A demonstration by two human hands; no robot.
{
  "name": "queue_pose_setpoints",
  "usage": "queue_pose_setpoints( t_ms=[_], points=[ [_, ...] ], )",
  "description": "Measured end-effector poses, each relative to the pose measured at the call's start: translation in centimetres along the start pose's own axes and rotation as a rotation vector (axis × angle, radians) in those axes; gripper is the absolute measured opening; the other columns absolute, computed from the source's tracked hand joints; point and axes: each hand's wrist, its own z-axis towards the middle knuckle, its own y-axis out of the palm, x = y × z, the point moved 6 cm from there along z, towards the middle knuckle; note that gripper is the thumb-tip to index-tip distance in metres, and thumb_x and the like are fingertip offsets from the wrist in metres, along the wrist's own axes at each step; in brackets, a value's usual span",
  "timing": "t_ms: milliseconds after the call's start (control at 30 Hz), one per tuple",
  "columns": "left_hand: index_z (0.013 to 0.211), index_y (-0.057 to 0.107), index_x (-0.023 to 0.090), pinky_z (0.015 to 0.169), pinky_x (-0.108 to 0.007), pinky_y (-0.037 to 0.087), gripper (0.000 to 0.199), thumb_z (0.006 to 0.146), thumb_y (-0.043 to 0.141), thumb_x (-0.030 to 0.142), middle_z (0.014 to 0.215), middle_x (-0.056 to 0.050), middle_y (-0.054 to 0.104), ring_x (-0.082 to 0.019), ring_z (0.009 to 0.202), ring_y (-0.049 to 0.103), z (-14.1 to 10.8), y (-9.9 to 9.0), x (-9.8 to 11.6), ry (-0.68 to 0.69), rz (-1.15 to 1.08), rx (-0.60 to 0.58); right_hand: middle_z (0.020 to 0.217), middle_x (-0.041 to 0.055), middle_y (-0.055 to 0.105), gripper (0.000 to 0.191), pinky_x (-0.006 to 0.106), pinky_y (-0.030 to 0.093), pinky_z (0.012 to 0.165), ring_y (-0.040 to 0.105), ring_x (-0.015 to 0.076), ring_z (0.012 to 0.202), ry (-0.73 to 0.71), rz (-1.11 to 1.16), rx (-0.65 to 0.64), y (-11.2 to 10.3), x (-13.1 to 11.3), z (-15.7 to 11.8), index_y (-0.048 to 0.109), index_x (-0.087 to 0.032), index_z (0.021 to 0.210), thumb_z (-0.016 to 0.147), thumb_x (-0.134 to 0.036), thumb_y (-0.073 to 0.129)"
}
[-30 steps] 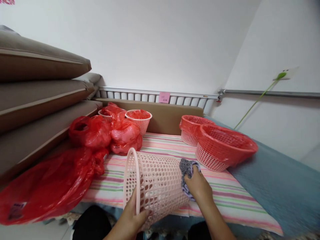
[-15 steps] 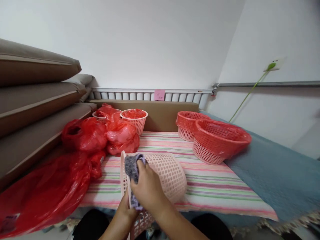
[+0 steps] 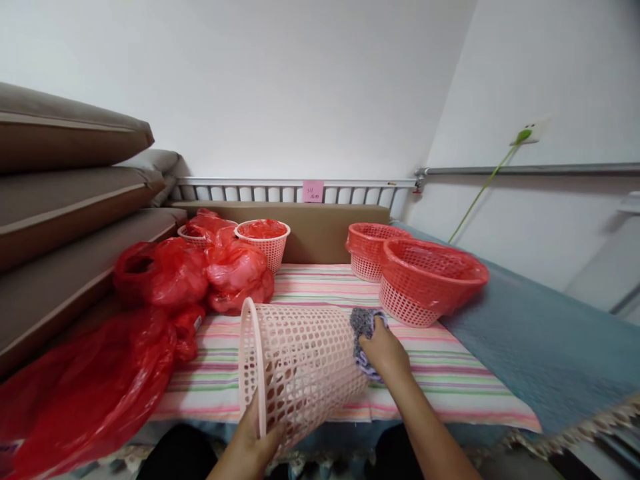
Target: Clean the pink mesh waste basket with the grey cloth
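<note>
A pale pink perforated basket lies on its side over the front of the striped cloth, its open mouth facing left. My left hand grips the basket's rim at the lower left, with the thumb outside and the fingers partly hidden within. My right hand is closed on a grey and purple cloth, which it holds against the closed bottom end of the basket at the right.
Red plastic bags pile up at the left beside stacked cushions. A white basket with red plastic stands behind them. Two red-lined baskets stand at the right. A radiator runs along the back wall.
My right hand has moved the cloth rightward from the basket's rim to its bottom end. The basket's mouth is now in fuller view, and my left hand still holds the rim.
</note>
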Motion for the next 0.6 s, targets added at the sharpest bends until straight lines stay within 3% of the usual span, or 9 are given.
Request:
queue_pose_setpoints(
  t_ms=[167,267,367,500,600],
  points=[
    [0.141,0.027,0.018,0.098,-0.047,0.042,0.091,0.064,0.074,0.024,0.128,-0.017,0.057,-0.034,0.116,0.054,1.3,0.7,3.9,-0.048,-0.112,0.074,0.105,0.0155,0.061,0.040,0.034,0.042,0.069,0.062,0.0266,0.089,-0.049,0.009,0.032,0.1,-0.8,-1.2,0.043,-0.016,0.120,0.082,-0.029,0.040],
    [0.140,0.029,0.018,0.091,-0.045,0.046,0.090,0.061,0.072,0.019,0.130,-0.017,0.056,-0.034,0.115,0.054,1.8,0.7,4.4,-0.067,-0.164,0.093,0.104,0.0158,0.061,0.042,0.034,0.042,0.069,0.062,0.0271,0.088,-0.074,0.027,0.010,0.0,-3.0,-2.2,0.044,-0.014,0.121,0.082,-0.029,0.041],
    [0.141,0.027,0.020,0.094,-0.045,0.045,0.092,0.061,0.070,0.018,0.129,-0.014,0.057,-0.033,0.116,0.053,1.6,0.4,3.5,-0.055,-0.170,0.101,0.105,0.0150,0.061,0.045,0.032,0.042,0.074,0.060,0.0260,0.093,-0.200,0.109,0.013,-0.3,-7.3,-4.5,0.045,-0.013,0.123,0.079,-0.025,0.044],
    [0.139,0.034,0.020,0.102,-0.044,0.038,0.087,0.060,0.071,0.017,0.129,-0.013,0.057,-0.032,0.121,0.049,1.1,-0.4,2.3,-0.006,-0.063,0.159,0.104,0.0097,0.062,0.043,0.028,0.043,0.077,0.060,0.0215,0.093,-0.518,0.281,0.005,-1.1,-14.9,-10.4,0.051,-0.018,0.117,0.075,-0.022,0.049],
    [0.133,0.043,0.017,0.103,-0.044,0.038,0.081,0.057,0.072,0.019,0.126,-0.013,0.059,-0.034,0.121,0.049,0.8,-1.5,1.6,0.039,-0.016,0.241,0.102,0.0071,0.061,0.040,0.029,0.044,0.077,0.059,0.0216,0.091,-0.669,0.319,0.006,-1.5,-18.2,-14.0,0.054,-0.022,0.110,0.070,-0.023,0.053]
  ],
)
